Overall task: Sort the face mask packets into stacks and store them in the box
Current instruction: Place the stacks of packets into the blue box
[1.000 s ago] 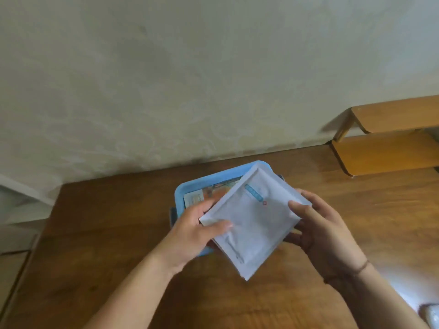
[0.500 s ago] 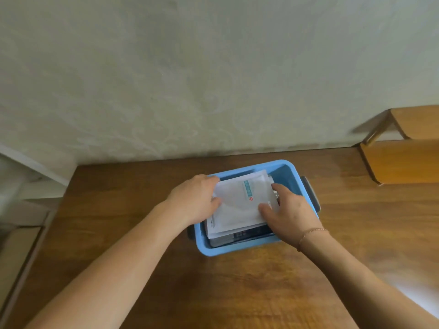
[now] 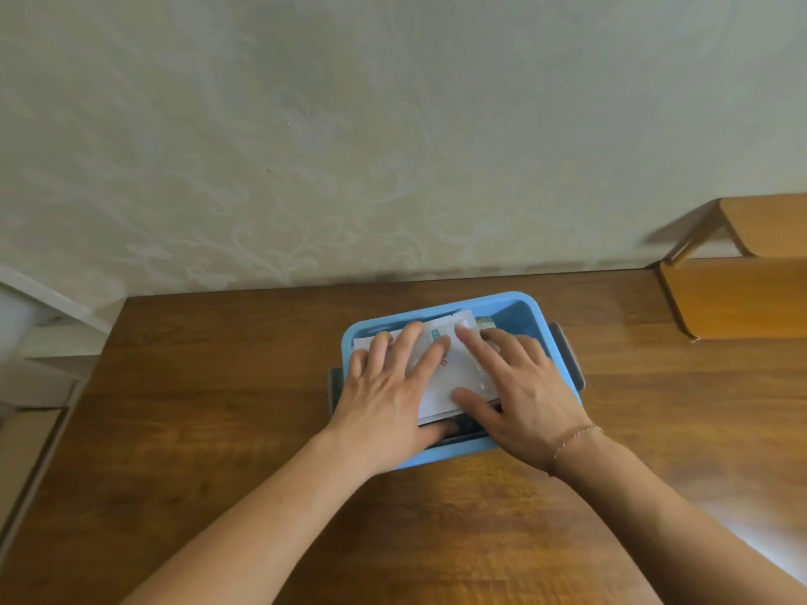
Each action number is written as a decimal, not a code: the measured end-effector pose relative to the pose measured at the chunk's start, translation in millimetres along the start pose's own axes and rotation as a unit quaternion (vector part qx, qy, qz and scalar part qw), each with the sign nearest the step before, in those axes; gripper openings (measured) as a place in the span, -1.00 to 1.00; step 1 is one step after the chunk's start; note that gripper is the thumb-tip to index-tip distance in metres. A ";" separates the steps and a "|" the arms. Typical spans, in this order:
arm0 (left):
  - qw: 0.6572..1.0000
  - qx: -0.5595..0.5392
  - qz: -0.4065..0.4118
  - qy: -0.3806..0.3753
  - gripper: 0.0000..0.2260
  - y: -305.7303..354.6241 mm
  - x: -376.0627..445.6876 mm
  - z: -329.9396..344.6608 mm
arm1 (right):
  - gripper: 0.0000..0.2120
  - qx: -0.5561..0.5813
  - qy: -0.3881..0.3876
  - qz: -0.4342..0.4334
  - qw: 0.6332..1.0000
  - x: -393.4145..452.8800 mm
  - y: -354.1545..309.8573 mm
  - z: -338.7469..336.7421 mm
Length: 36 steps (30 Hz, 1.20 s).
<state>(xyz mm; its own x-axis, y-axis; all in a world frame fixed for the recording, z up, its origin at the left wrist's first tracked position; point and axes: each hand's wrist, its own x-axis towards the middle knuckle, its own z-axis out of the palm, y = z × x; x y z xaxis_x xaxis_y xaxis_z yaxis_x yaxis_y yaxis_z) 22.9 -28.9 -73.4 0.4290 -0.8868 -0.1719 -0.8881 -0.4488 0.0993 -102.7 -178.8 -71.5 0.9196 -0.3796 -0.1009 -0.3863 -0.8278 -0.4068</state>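
Now lying at the top of a stack inside the blue box (image 3: 530, 314), a white face mask packet (image 3: 454, 377) is being pressed flat by both of a person's hands. The left hand (image 3: 384, 395) is resting across the packet's left half with its fingers (image 3: 430, 358) spread and straight, grasping nothing; the right hand (image 3: 519, 386) is lying over the right half, its fingers likewise extended and released, the thumb touching the packet's near edge. Darker packets are showing beneath the white one at the box's near wall, and another packet is peeking out at the far right corner. The box is sitting on a wooden surface (image 3: 218, 408) near a patterned wall, with a wooden shelf (image 3: 738, 294) standing well apart to the right. Judging by this, the storing step is nearing completion; the next move is likely calling for lifting both hands clear without disturbing the stack.
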 end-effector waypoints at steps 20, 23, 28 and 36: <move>0.991 0.109 0.079 -0.007 -0.03 -18.1 10.9 3.0 | -0.27 0.101 -0.031 0.023 0.994 -14.9 -8.0 18.5; 0.990 0.110 0.083 -0.013 -0.02 -15.4 11.7 0.0 | -0.25 0.128 -0.030 0.020 0.991 -12.9 -4.8 10.0; 0.990 0.119 0.076 0.002 -0.04 -12.6 10.1 1.1 | -0.24 0.130 -0.044 0.009 0.990 -9.3 -2.1 3.1; 0.981 0.111 0.159 0.005 -0.03 -15.5 15.8 -3.1 | -0.26 0.156 -0.021 -0.008 0.987 -7.6 -1.2 2.3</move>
<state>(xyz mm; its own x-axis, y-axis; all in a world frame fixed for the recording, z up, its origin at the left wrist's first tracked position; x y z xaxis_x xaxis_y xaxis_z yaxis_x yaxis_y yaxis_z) 43.9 -36.3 -74.7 0.1247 -0.9798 -0.1560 -0.9909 -0.1151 -0.0692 -109.1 -174.0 -72.3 0.9300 -0.3447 -0.1280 -0.3376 -0.6627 -0.6684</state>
